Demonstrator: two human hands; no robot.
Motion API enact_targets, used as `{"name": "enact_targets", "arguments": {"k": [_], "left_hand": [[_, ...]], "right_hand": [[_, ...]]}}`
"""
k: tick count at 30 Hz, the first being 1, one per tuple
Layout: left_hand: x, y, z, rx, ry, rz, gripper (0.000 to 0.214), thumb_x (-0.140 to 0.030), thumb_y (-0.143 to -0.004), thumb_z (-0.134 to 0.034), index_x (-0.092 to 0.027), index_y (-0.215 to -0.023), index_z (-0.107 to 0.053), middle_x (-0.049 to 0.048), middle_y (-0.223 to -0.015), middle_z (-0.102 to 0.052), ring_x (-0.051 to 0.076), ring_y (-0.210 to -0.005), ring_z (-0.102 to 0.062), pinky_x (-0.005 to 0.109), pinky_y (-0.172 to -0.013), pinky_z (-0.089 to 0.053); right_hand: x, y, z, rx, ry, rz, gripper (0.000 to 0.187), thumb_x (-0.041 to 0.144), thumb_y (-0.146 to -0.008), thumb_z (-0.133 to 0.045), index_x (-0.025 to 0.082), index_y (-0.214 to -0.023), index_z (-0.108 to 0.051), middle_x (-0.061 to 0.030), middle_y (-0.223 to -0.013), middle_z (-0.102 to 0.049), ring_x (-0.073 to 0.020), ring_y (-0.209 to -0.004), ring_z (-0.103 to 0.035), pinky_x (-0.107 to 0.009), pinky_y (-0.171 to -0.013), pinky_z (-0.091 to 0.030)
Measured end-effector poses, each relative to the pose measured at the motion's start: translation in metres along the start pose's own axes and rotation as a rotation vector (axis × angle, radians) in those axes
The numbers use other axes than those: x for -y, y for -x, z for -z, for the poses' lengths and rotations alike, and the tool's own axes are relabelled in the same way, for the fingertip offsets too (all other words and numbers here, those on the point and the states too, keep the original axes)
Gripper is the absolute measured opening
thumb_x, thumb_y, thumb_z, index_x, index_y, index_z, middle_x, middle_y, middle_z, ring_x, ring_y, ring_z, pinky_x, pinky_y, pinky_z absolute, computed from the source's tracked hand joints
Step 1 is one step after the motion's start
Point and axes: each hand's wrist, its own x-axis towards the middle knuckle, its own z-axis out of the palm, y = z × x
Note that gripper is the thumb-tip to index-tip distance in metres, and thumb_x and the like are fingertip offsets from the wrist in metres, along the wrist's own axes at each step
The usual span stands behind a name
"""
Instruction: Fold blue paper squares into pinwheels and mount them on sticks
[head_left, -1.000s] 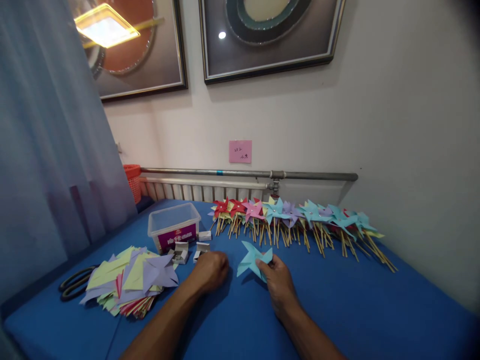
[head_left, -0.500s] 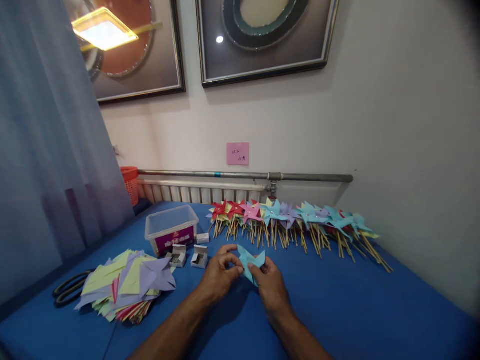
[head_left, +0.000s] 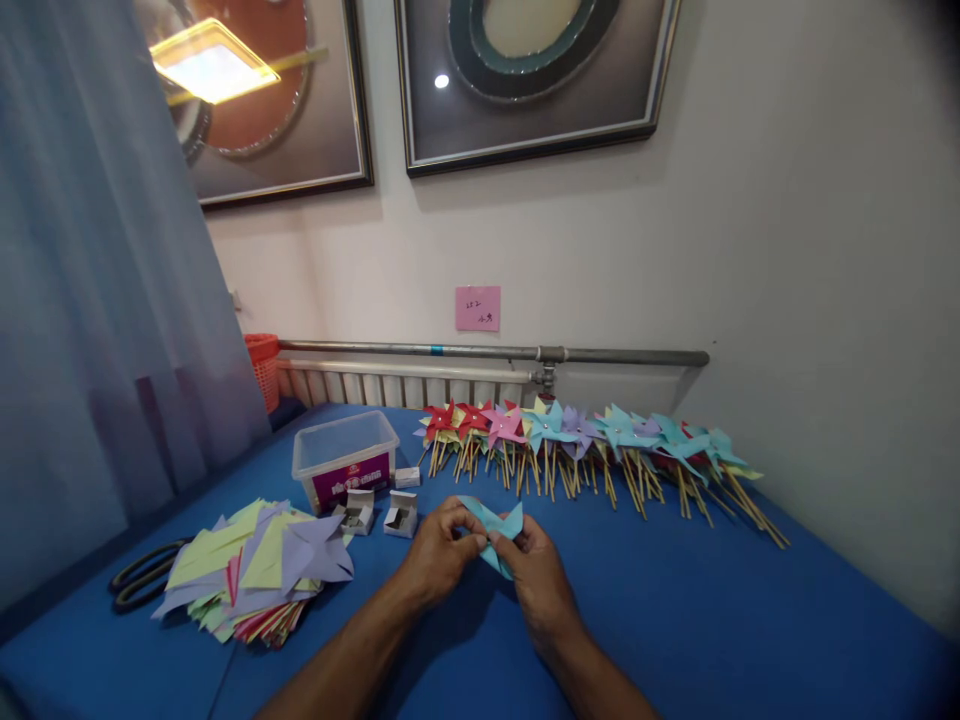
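While they meet low over the blue desk (head_left: 712, 620), the left hand (head_left: 439, 555) and right hand (head_left: 536, 570) each pinch the pale blue paper pinwheel (head_left: 496, 522) in closed fingertips, lifted clear, likely so its folded points stay gathered at the middle. Small open boxes (head_left: 401, 512) sit just beyond, within reach. Finished pinwheels on sticks (head_left: 585, 440) line the far edge, out of the way.
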Motion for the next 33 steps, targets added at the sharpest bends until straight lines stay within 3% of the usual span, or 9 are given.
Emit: {"name": "enact_targets", "arguments": {"k": [7,14,33], "left_hand": [[0.0041,-0.0008,0.0002,0.005,0.034,0.024,0.007,-0.02,-0.075,-0.068,-0.015,-0.069,-0.066,0.0034,-0.088,-0.063,0.015,-0.08,-0.057,0.025,-0.074,-0.046],[0.0046,0.0004,-0.0041,-0.005,0.079,0.12,0.012,-0.026,-0.075,-0.067,-0.016,-0.071,-0.062,-0.003,-0.065,-0.053,0.011,-0.063,-0.046,0.023,-0.06,-0.036],[0.0033,0.0013,-0.0049,-0.042,0.028,0.122,0.005,-0.019,-0.074,-0.062,-0.017,-0.07,-0.06,-0.0054,-0.06,-0.051,0.01,-0.058,-0.043,0.023,-0.056,-0.031]], "right_hand": [[0.001,0.0002,-0.0006,0.019,0.025,-0.02,0.038,0.044,-0.063,-0.085,0.022,-0.089,-0.067,0.0011,-0.071,-0.07,-0.0199,-0.065,-0.062,-0.029,-0.064,-0.048],[0.0013,-0.0004,0.0006,0.029,0.034,-0.003,0.038,0.044,-0.063,-0.086,0.022,-0.088,-0.068,0.0013,-0.07,-0.069,-0.0191,-0.064,-0.061,-0.029,-0.063,-0.047],[0.0076,0.0026,-0.0021,0.031,0.151,0.052,0.026,0.037,-0.066,-0.077,0.024,-0.085,-0.065,0.0037,-0.067,-0.064,-0.0178,-0.062,-0.057,-0.028,-0.06,-0.044]]}}
